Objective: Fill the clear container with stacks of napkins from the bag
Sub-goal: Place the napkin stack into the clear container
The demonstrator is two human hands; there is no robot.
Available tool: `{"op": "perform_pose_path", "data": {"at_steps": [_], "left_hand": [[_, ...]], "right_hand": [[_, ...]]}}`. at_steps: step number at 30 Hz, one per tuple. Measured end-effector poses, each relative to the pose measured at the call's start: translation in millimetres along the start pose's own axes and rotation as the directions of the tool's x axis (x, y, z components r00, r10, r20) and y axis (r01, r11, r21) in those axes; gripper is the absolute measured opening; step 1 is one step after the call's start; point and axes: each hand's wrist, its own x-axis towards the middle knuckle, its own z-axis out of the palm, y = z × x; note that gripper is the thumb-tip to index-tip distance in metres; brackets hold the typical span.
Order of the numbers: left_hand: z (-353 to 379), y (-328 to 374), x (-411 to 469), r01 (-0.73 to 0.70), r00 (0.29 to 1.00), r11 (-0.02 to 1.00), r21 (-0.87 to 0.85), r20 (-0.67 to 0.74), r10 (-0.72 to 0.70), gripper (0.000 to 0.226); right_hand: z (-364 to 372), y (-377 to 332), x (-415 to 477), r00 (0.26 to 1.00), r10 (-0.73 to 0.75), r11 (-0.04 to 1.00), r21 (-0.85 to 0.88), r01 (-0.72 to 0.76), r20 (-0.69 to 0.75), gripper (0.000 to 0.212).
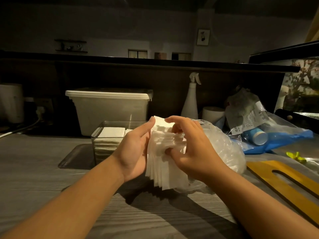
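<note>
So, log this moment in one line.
napkin stack: edges uneven | left hand: holds it | right hand: grips it | clear container: partly filled | bag: beside right hand

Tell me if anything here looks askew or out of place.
The napkin stack held between the left hand and right hand is splayed: its edges step out unevenly instead of lining up. The napkins already in the clear container lie flat and square. Nothing looks spilled or damaged.
</note>
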Motion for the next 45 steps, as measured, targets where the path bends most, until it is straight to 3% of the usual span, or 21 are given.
{"op": "perform_pose_path", "data": {"at_steps": [6,14,20,24,29,34,38,41,45], "left_hand": [[1,1,0,0.038,0.998,0.999,0.038,0.042,-0.039,0.072],[2,2,-2,0.031,0.999,0.994,0.105,0.037,-0.035,0.051],[-2,3,-1,0.004,1.000,0.979,0.204,0.022,-0.009,0.048],[-5,3,0,-0.058,0.996,0.918,0.391,0.086,0.027,0.048],[-7,0,4,-0.092,0.996,0.865,0.494,0.030,0.089,0.047],[-11,-2,7,-0.086,0.992,0.803,0.590,-0.020,0.122,0.050],[-13,-2,8,-0.094,0.988,0.751,0.653,-0.030,0.150,0.038],[-15,1,7,-0.104,0.988,0.703,0.703,-0.009,0.154,0.033],[-22,9,2,-0.108,0.979,0.626,0.772,-0.029,0.204,0.034]], "right_hand": [[1,2,1,1.000,-0.022,0.999,-0.025,0.022,-0.003,0.046],[-3,-5,-2,0.997,0.078,0.982,0.174,-0.078,0.009,0.056],[-12,3,6,0.975,0.224,0.843,0.500,-0.198,0.008,0.042],[-12,6,9,0.959,0.284,0.789,0.571,-0.227,-0.011,0.039],[-8,8,10,0.938,0.347,0.756,0.589,-0.286,0.011,0.034],[-8,15,12,0.898,0.437,0.621,0.708,-0.336,0.043,0.029],[-8,15,10,0.910,0.413,0.702,0.627,-0.339,0.029,0.047],[-9,17,9,0.922,0.367,0.682,0.638,-0.359,0.125,0.063],[-9,16,7,0.940,0.315,0.710,0.625,-0.324,0.129,0.050]]}}
